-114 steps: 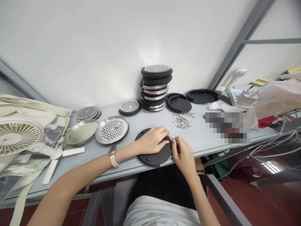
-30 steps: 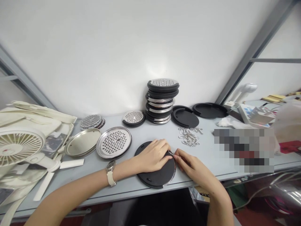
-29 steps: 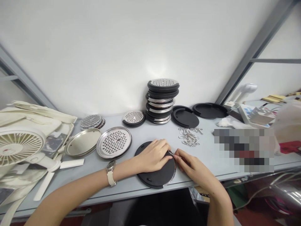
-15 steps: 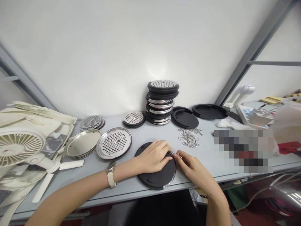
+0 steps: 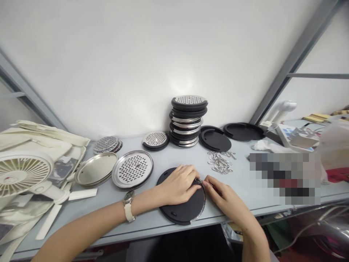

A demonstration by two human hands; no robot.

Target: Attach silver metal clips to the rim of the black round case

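Observation:
A black round disc (image 5: 185, 213) with a shiny metal rim on its right side lies near the table's front edge. Across it rests my left hand (image 5: 178, 185), fingers curled and thumb pressed towards the disc's upper right rim. My right hand (image 5: 221, 192) is closed in a pinch just beside that rim, on a small metal clip (image 5: 200, 181) that shows between the two hands. How the clip meets the disc is hidden by my fingers. Behind my right hand lies a pile of wire snap hooks (image 5: 220, 162).
Left of the disc lie a perforated metal plate (image 5: 133, 169), plain metal plates (image 5: 96, 169) and small grater discs (image 5: 105, 144). A tall stack of black-and-metal discs (image 5: 188, 122) stands at the wall, black holders (image 5: 216, 140) beside it. A white fan (image 5: 24, 173) stands far left.
The view has shifted slightly, so everything sits a little lower. My hands keep nearly the same pose at the rim, and slightly more of the metal clip shows between them.

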